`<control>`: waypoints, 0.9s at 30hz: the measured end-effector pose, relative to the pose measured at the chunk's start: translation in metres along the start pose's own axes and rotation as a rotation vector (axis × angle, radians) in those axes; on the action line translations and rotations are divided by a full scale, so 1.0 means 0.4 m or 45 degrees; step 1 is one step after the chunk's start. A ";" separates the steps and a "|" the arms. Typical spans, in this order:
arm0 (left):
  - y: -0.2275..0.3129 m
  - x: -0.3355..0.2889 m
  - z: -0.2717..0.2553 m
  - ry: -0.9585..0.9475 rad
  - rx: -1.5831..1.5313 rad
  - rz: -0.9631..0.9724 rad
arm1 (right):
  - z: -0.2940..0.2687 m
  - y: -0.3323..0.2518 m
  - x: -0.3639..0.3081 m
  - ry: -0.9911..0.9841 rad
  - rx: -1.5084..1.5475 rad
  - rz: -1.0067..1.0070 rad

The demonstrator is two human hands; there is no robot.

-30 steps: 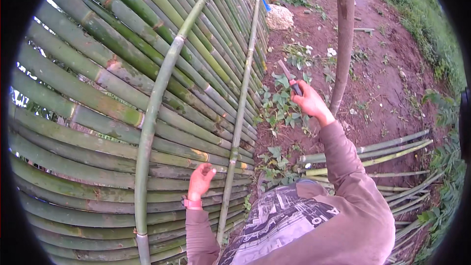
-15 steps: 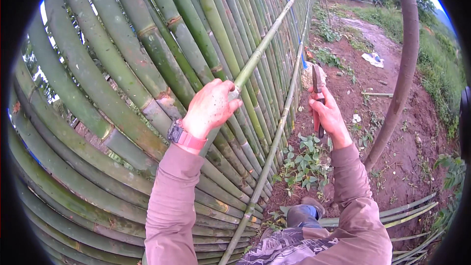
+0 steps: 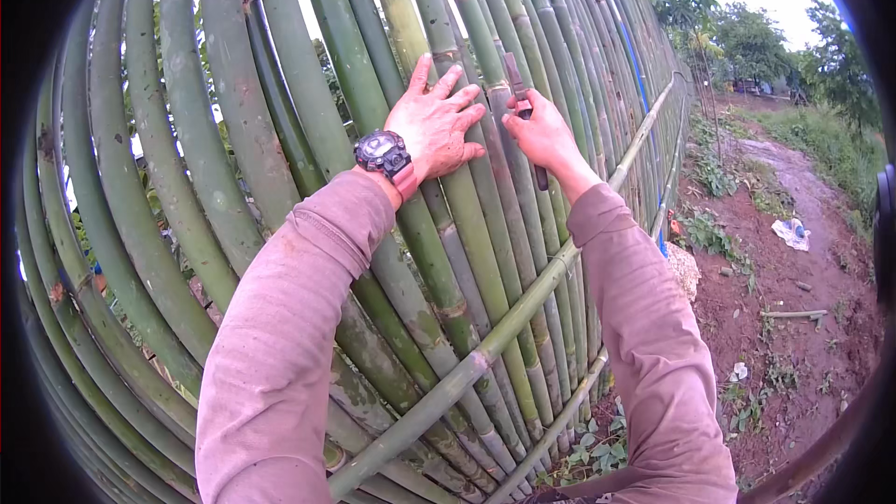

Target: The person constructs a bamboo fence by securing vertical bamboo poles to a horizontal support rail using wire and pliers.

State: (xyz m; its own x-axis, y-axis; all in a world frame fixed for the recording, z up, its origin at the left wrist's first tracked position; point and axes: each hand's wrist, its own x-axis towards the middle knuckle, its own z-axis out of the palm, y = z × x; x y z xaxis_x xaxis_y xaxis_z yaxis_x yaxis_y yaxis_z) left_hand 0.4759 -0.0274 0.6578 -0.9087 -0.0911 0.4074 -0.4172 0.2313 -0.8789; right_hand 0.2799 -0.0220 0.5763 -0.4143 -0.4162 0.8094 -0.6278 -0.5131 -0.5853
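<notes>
Since half a second ago, the left hand (image 3: pixel 437 121) has moved from the slanting bamboo rail (image 3: pixel 448 390) up to the bamboo poles (image 3: pixel 476 224) above it, and the right hand (image 3: pixel 544 133) has risen to join it, carrying the hand tool (image 3: pixel 514 75). The left hand lies against the poles, fingers spread apart, probably to steady them or brace the person. The right hand, just beside its fingertips, is clamped around the tool's middle, metal end up and dark handle down, likely for close control.

The right hand's fingers cover much of the tool, so its exact kind is unclear; whether it touches a pole cannot be told. The left palm is hidden, the poles' tops run out of view above both hands, and the right forearm hides poles behind it.
</notes>
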 end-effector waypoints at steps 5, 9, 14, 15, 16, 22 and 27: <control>0.010 0.018 -0.002 0.006 -0.002 -0.095 | 0.000 -0.059 0.102 0.026 -0.148 -0.146; 0.021 0.028 -0.003 -0.014 0.058 -0.089 | 0.003 -0.073 0.116 0.047 -0.169 -0.228; 0.042 0.039 -0.012 0.110 -0.144 -0.184 | -0.033 -0.099 0.100 -0.035 0.479 -0.049; 0.058 0.036 -0.006 0.241 -0.214 -0.255 | -0.038 -0.095 0.087 -0.073 0.490 -0.096; 0.075 0.036 0.000 0.367 -0.288 -0.332 | -0.036 -0.092 0.069 -0.100 0.581 -0.115; 0.070 0.034 0.014 0.179 -0.307 -0.405 | -0.050 -0.115 0.056 -0.095 0.923 -0.266; 0.059 0.018 0.058 0.263 0.031 -0.150 | -0.146 -0.183 0.122 0.275 1.404 -0.787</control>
State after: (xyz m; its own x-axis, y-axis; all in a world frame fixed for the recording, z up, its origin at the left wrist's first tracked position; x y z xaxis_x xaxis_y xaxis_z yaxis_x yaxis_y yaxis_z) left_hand 0.4592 -0.0449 0.6342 -0.8327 0.0847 0.5472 -0.5225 0.2070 -0.8272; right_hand 0.2672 0.0390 0.6613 -0.4134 0.1893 0.8907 0.0791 -0.9670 0.2423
